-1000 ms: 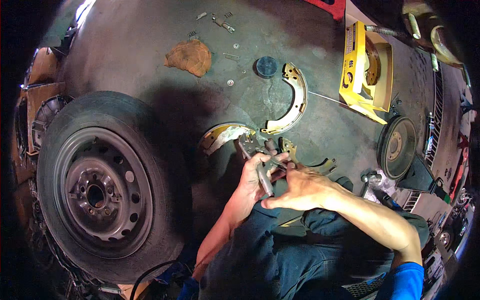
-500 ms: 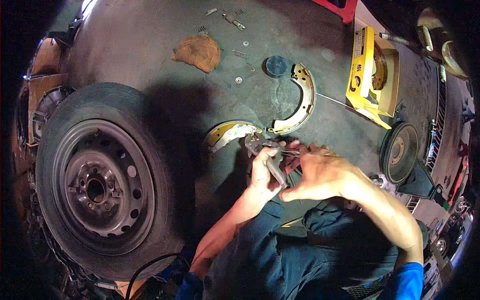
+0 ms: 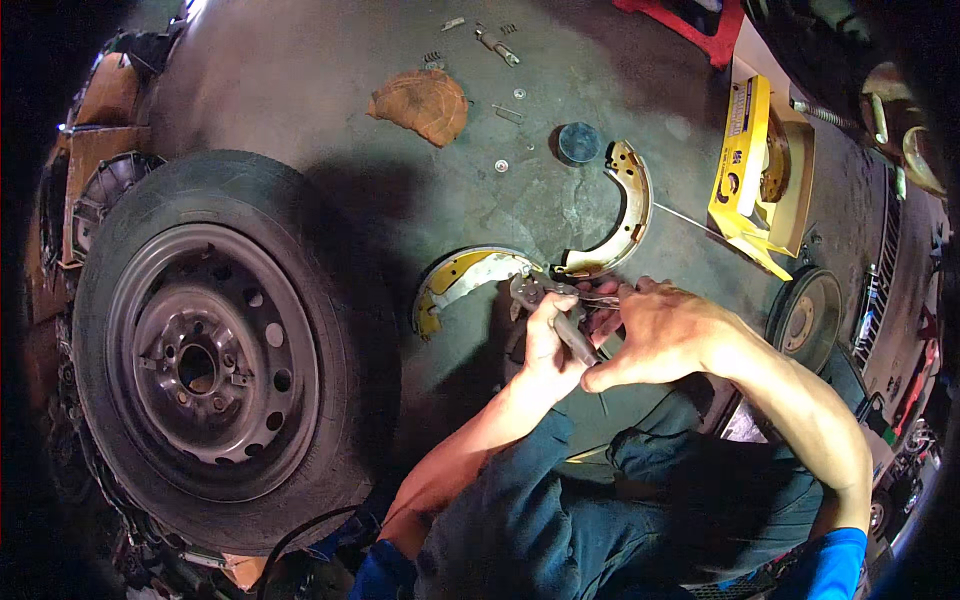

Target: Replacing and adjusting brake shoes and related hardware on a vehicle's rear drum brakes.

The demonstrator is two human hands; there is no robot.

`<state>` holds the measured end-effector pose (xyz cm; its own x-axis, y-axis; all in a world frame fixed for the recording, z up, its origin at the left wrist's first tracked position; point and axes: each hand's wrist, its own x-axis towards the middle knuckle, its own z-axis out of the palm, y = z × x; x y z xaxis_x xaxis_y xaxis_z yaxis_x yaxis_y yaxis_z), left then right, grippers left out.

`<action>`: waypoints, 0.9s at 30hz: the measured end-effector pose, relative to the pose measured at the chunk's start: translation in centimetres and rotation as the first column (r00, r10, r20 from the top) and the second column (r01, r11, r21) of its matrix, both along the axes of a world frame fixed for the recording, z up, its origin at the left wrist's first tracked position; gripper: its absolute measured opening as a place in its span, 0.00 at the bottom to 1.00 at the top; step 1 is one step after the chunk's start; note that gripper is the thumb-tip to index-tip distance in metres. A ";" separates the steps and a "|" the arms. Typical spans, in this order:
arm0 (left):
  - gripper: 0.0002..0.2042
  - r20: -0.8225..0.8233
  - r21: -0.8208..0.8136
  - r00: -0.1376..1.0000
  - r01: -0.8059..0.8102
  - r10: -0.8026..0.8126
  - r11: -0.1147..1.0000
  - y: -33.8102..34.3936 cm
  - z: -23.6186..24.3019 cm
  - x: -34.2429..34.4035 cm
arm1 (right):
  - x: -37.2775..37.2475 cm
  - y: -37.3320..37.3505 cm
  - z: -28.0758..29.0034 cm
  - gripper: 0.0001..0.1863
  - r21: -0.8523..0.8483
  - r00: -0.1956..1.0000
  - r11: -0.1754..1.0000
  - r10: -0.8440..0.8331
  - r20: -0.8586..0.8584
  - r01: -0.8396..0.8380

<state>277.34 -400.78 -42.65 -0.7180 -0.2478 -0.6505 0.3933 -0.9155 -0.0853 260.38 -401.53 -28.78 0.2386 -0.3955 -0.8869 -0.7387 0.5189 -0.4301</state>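
My left hand (image 3: 548, 350) is closed around a grey metal two-handled tool (image 3: 572, 335) that looks like locking pliers. Its head points up and left, touching or very close to the inner end of the left brake shoe (image 3: 480, 268). My right hand (image 3: 675, 330) curls over the other handle from the right, thumb toward the lower tip; its fingertips are partly hidden. The curved left shoe has yellow and pale faces. The right brake shoe (image 3: 632, 215) lies on the floor, its lower end close to the left shoe's inner end. What the jaws grip cannot be made out.
A wheel with tyre (image 3: 130, 420) fills the left side. Beyond the shoes lie a round dark cap (image 3: 578, 143), an orange-brown flat piece (image 3: 420, 105), small springs and washers. At right stand a yellow box (image 3: 735, 170) holding another shoe and a brake drum (image 3: 805, 315).
The view has shifted, so the floor things sit farther right. The left shoe has turned, its outer end lower and more of it showing. Both hands keep their hold on the tool.
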 end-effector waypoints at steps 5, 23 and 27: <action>0.18 -0.051 0.030 0.998 -0.027 0.029 0.999 0.3 -0.8 0.0 | -0.1 -0.2 -0.4 0.34 -0.019 0.999 0.999 0.036 0.002 -0.036; 0.14 0.030 0.087 0.996 -0.081 0.078 0.993 0.9 -1.3 -0.3 | 0.7 -1.4 -0.1 0.35 -0.027 1.000 0.999 0.016 -0.022 -0.016; 0.14 0.134 0.087 0.987 -0.096 0.084 0.992 1.1 -0.6 -0.2 | 1.1 -2.8 1.0 0.35 0.090 0.999 0.995 0.035 -0.010 -0.034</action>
<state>277.10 -399.66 -43.29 -0.6035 -0.2415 -0.7599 0.4869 -0.8664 -0.1113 261.51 -404.35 -27.74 0.2399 -0.3056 -0.9214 -0.7615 0.5295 -0.3739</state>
